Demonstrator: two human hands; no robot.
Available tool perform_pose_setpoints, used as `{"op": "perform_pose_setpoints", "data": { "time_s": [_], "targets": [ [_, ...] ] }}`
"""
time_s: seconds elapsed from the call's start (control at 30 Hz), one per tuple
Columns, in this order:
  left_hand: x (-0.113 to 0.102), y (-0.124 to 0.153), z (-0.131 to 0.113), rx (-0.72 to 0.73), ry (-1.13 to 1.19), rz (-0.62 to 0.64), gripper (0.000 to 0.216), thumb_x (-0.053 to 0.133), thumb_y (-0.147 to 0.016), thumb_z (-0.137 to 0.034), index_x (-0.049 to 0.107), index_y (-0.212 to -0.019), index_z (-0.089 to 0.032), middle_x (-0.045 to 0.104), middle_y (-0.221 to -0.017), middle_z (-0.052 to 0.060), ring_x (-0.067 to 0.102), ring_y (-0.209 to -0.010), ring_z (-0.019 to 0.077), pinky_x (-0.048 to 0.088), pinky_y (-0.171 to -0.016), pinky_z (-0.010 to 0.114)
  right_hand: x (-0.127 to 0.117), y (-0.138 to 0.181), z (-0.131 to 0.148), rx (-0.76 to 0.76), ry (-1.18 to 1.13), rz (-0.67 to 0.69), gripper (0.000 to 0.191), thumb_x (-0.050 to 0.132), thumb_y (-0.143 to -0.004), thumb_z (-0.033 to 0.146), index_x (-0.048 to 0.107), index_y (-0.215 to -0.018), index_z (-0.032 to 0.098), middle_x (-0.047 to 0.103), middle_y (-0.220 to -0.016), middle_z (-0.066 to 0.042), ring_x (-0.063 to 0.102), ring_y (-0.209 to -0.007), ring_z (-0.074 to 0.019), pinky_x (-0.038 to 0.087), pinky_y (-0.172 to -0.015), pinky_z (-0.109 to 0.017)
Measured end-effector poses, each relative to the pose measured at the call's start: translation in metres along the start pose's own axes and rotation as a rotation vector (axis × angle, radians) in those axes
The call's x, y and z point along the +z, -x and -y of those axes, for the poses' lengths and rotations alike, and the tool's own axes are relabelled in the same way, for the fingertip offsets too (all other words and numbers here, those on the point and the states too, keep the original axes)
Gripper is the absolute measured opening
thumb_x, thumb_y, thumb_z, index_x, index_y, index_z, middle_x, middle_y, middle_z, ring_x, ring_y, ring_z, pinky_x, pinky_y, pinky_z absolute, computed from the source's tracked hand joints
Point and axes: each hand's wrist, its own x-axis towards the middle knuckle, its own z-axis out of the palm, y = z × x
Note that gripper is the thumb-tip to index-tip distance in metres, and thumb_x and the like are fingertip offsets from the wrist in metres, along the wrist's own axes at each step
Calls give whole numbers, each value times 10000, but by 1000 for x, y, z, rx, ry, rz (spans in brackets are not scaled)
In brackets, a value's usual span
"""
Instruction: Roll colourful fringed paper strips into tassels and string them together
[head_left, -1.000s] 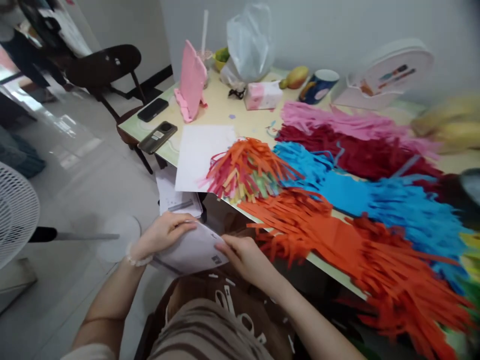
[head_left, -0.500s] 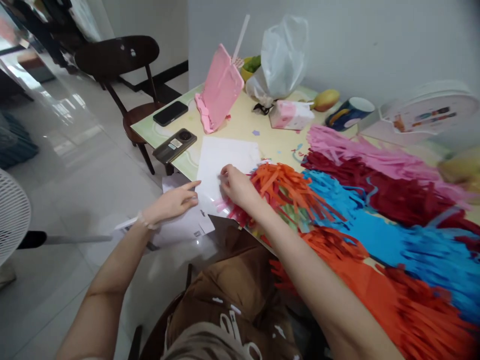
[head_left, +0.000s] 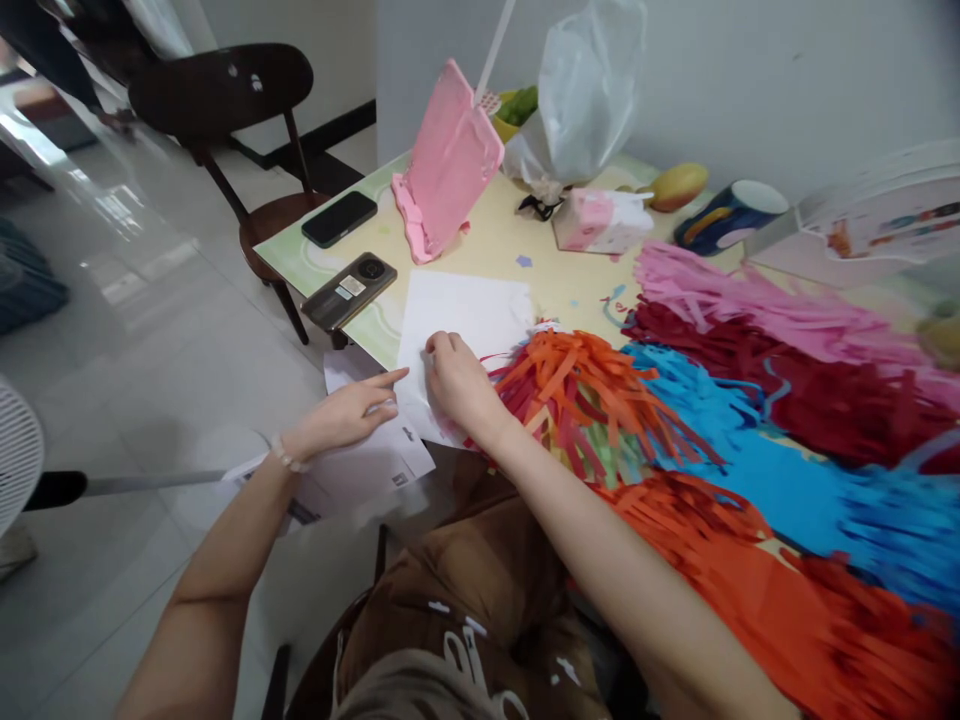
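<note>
A white sheet of paper [head_left: 465, 300] lies at the table's near left corner. My left hand [head_left: 345, 412] rests at its lower left edge, index finger stretched onto it, above printed papers [head_left: 375, 458] that jut past the table edge. My right hand [head_left: 459, 385] is on the white sheet, with fingers bent down and drawn together; whatever is between the fingertips is hidden. Just right of that hand lies a bundle of orange, red and green paper strips [head_left: 577, 385], a tassel with a white tied top.
Blue fringed paper [head_left: 780, 480], orange fringed paper [head_left: 720, 560], dark red and pink fringes [head_left: 750, 300] cover the right side. Two phones [head_left: 351, 290], a pink tablet stand [head_left: 454, 165], a tissue pack [head_left: 604, 220] and a mug [head_left: 731, 215] stand behind. A chair [head_left: 225, 90] is at left.
My right hand has shifted slightly left across the white sheet, away from the strip bundle. My left hand stays at the sheet's edge. The camera view has tilted a little.
</note>
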Motion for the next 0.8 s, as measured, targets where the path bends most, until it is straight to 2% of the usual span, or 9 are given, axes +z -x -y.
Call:
{"op": "perform_pose_setpoints", "data": {
  "time_s": [0.17, 0.33, 0.6, 0.8],
  "targets": [
    [-1, 0, -3, -10, -16, 5, 333, 444, -972, -373, 605, -747, -189, 394, -1585, 84, 639, -1180, 261, 459, -1038, 392, 0, -5, -2, 28, 1, -2, 305, 373, -825, 5, 514, -1058, 142, 552, -1051, -159, 554, -855, -247, 457, -780, -354],
    [2, 0, -4, -15, -85, -12, 331, 428, -978, -371, 592, -752, -193, 420, -1571, 83, 630, -1199, 269, 453, -1046, 398, -1, -4, 1, 17, 13, -12, 346, 325, -851, -4, 515, -1108, 130, 548, -1089, -177, 544, -942, -267, 448, -835, -381],
    [3, 0, -6, -22, -106, -15, 315, 437, -971, -357, 610, -768, -189, 426, -1564, 87, 648, -1169, 277, 464, -1031, 409, -1, -4, 6, 23, 22, 7, 345, 335, -846, -14, 536, -1094, 118, 551, -1080, -182, 539, -907, -262, 441, -823, -377],
    [3, 0, -9, -40, -103, -33, 323, 445, -963, -355, 606, -739, -187, 448, -1551, 93, 657, -1141, 268, 466, -1036, 397, -1, -10, 3, 36, -54, 3, 331, 369, -820, -26, 539, -1063, 123, 583, -1035, -176, 539, -900, -267, 428, -846, -380]
  ]
}}
